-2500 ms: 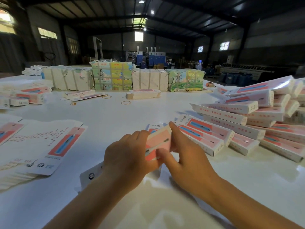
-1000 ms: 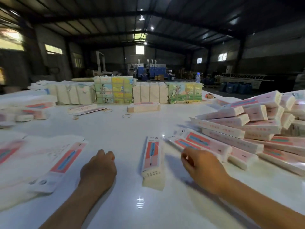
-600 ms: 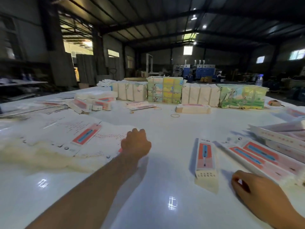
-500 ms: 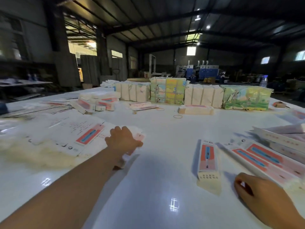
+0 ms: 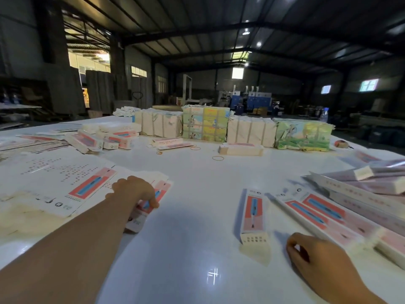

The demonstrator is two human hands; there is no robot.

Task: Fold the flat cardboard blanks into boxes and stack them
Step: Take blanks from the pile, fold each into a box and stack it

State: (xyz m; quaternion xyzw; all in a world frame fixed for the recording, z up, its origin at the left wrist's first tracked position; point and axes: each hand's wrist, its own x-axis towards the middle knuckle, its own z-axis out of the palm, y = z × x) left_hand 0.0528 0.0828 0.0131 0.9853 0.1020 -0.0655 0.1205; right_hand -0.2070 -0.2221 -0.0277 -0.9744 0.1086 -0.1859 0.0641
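Many folded pink-and-white cardboard boxes (image 5: 359,200) are already piled at right; one folded box (image 5: 253,213) lies alone mid-table, not stacked. A flat pink-printed cardboard blank (image 5: 153,200) is gripped by the left hand (image 5: 133,190) at the left pile. The right hand (image 5: 317,260) is loosely curled, empty. Half a second earlier the blank was barely touched.

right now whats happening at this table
A person is folding flat cardboard blanks into boxes at a big white table. Their left hand reaches out to the spread of flat blanks on the left and grips the nearest blank at its edge. The right hand rests loosely curled on the table, holding nothing. One folded box lies between the hands, not yet added to the pile of finished boxes on the right.
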